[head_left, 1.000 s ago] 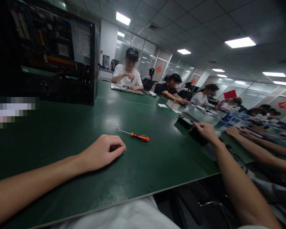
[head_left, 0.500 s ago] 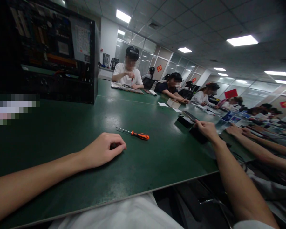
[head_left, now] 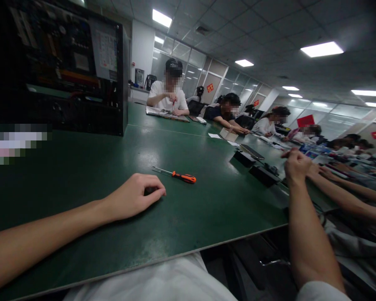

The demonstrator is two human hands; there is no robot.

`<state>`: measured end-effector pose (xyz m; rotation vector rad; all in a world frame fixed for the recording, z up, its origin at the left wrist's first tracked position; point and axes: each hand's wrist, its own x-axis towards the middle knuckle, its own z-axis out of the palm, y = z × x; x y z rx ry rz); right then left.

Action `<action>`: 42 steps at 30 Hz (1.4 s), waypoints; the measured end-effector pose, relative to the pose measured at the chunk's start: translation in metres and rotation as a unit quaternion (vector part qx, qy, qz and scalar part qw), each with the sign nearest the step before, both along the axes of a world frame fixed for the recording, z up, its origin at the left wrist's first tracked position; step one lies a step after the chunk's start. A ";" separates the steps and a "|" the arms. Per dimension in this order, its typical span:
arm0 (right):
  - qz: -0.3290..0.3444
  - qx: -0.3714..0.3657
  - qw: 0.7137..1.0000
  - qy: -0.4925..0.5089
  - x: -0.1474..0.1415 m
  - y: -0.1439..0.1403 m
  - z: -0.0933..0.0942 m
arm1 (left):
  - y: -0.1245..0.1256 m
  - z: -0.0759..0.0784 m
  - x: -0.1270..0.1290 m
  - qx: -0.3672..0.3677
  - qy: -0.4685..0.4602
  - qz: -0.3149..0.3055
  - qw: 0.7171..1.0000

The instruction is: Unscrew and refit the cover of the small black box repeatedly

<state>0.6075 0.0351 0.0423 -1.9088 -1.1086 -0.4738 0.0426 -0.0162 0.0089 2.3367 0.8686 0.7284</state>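
On the green tabletop (head_left: pixel 81 175), left hand (head_left: pixel 133 196) rests, fingers curled together, near the orange screwdriver (head_left: pixel 175 175); right hand (head_left: pixel 296 165) hovers, fingers bunched, beyond the black box (head_left: pixel 263 174). Grasp the screwdriver's handle squarely.

Screwdriver (head_left: pixel 176 175) lies on the table (head_left: pixel 81 175), just beyond the left hand (head_left: pixel 134 197). Computer case (head_left: pixel 59 67) stands behind, far left. Right hand (head_left: pixel 296 166) hovers right, near the boxes (head_left: pixel 253 167).

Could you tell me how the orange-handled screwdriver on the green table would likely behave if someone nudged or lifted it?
The screwdriver looks slim with a thin metal shaft, so it is probably light and stiff. Its rounded handle lies flat on the smooth green table, so a sideways nudge might roll it. It lies beyond the left hand, untouched.
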 end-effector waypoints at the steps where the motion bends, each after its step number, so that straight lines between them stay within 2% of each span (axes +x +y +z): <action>1: -0.005 -0.002 1.000 -0.006 0.000 -0.001 0.002 | 0.000 0.000 0.000 -0.001 0.000 0.002 1.000; 4: 0.050 -0.095 0.994 -0.012 -0.007 -0.002 0.002 | -0.001 0.001 0.000 -0.002 0.001 0.002 1.000; 7: 0.119 -0.210 0.970 -0.018 -0.018 -0.004 -0.002 | -0.001 0.001 -0.001 -0.002 0.000 -0.002 1.000; 10: 0.139 -0.255 0.956 -0.035 -0.025 -0.011 -0.003 | 0.000 0.000 -0.001 -0.001 -0.002 -0.002 1.000; 16: 0.121 -0.270 0.953 -0.061 -0.027 -0.019 0.001 | 0.001 -0.002 0.000 0.004 -0.008 -0.008 1.000; 22: 0.108 -0.325 0.933 -0.108 -0.031 -0.012 0.010 | 0.000 -0.002 -0.001 -0.001 -0.006 -0.006 1.000; 26: 0.094 -0.369 0.914 -0.137 -0.033 0.009 0.018 | -0.001 0.000 -0.001 -0.007 -0.007 0.000 1.000; 30: 0.081 -0.474 0.865 -0.141 -0.044 0.045 0.026 | -0.002 0.000 0.000 -0.015 -0.017 0.012 1.000; 33: 0.062 -0.509 0.842 -0.165 -0.068 0.065 0.032 | 0.000 -0.001 -0.001 -0.048 -0.065 0.047 0.996; 36: 0.074 -0.480 0.847 -0.214 -0.113 0.072 0.040 | 0.005 -0.003 -0.004 -0.055 -0.139 0.108 0.983; 39: 0.164 -0.414 0.855 -0.265 -0.173 0.062 0.049 | 0.012 -0.003 -0.009 -0.027 -0.178 0.150 0.972; 42: 0.306 -0.346 0.841 -0.282 -0.239 0.033 0.050 | 0.017 0.001 -0.014 -0.008 -0.207 0.175 0.963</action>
